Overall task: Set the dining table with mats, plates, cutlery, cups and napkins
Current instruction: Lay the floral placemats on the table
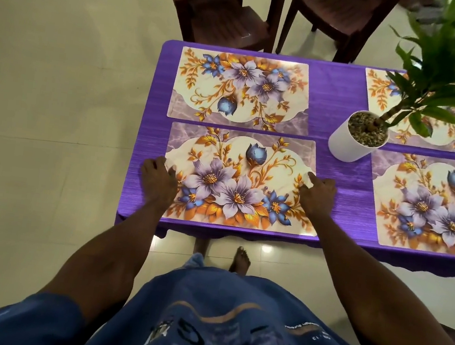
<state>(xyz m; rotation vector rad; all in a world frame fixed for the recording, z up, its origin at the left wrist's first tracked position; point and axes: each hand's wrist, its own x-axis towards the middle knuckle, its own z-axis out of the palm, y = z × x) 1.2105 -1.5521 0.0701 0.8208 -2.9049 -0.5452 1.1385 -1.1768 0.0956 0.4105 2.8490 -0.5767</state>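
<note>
**Purple cloth, four floral mats, your hands on the near one**

Purple cloth (341, 100) is covering the table, and the white plant pot (357, 138) is standing on it as your landmark. You are pressing the near mat (237, 179), lying left of the pot and toward you. Your left hand (158, 177) is resting on its left edge and your right hand (318, 195) on its right edge, fingers spread fairly flat and grasping nothing. A second mat (241, 89) is lying left of the pot on the far side. Two more are sitting right of the pot: one behind it (445, 135) under the leaves, one nearer you (432, 204). Two dark chairs (215, 4) are standing beyond the pot. Writing is showing on your blue shirt (227, 333), but it is too blurred to read.
</note>
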